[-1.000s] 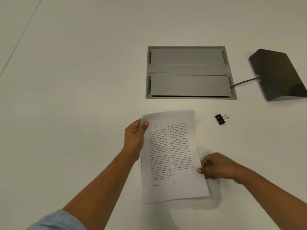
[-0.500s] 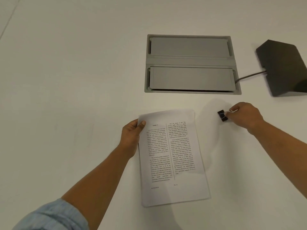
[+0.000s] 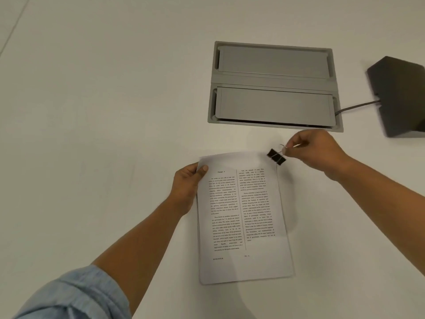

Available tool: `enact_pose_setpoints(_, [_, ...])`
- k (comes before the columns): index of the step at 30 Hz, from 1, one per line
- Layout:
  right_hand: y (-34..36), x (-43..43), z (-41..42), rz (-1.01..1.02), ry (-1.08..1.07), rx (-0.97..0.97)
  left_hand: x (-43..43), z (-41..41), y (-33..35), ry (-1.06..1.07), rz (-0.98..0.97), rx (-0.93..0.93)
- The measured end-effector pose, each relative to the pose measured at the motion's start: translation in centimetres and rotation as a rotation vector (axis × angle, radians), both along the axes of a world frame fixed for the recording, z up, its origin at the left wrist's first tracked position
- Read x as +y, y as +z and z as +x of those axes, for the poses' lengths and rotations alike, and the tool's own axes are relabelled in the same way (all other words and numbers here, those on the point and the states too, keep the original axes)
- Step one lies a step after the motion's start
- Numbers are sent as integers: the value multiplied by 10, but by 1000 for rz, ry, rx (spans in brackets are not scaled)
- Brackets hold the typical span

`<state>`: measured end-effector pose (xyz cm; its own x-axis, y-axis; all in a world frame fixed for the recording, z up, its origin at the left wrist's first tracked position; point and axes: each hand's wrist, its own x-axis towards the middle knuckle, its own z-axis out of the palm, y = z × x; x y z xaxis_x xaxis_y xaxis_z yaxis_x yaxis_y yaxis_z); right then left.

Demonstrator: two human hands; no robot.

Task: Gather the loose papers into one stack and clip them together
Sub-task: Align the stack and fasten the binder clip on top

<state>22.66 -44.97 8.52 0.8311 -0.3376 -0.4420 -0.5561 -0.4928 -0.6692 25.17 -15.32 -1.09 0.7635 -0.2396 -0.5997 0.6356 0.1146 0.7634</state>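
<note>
A stack of white papers (image 3: 243,217) printed in two columns lies on the white table. My left hand (image 3: 187,187) grips the stack at its upper left corner, thumb on the top sheet. My right hand (image 3: 315,153) pinches the wire handles of a small black binder clip (image 3: 276,156) and holds it just off the stack's upper right corner. The clip's black body points toward the paper edge; I cannot tell whether it touches the sheets.
A grey recessed cable box (image 3: 273,88) with two closed lids is set into the table (image 3: 92,111) behind the papers. A black wedge-shaped device (image 3: 400,95) sits at the right edge, its cable (image 3: 356,105) running into the box.
My right hand left the stack's right edge, reached to the binder clip on the table, picked it up, and carried it left to the stack's upper right corner. My left hand kept its grip.
</note>
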Motion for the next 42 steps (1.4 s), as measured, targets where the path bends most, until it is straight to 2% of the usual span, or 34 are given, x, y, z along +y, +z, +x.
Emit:
enact_pose_setpoints(6, [1, 48, 18, 65, 210, 34, 1, 0, -2, -1, -26, -5])
enact_pose_setpoints(13, [-4, 78, 31, 52, 319, 44, 2, 1, -4, -15, -27, -37])
enact_pose_setpoints(20, [2, 92, 45, -58, 460, -41, 4, 1, -6, -13, -43, -44])
enact_pose_setpoints(31, [-3, 100, 68, -161, 618, -110, 4, 1, -7, -22, -63, -42])
enact_pose_setpoints(36, [-11, 98, 77, -188, 682, -52, 4, 1, -8, -22, -55, -43])
enact_pose_setpoints(42, [-19, 99, 85, -126, 710, -4, 5, 1, -12, -2, -31, -55])
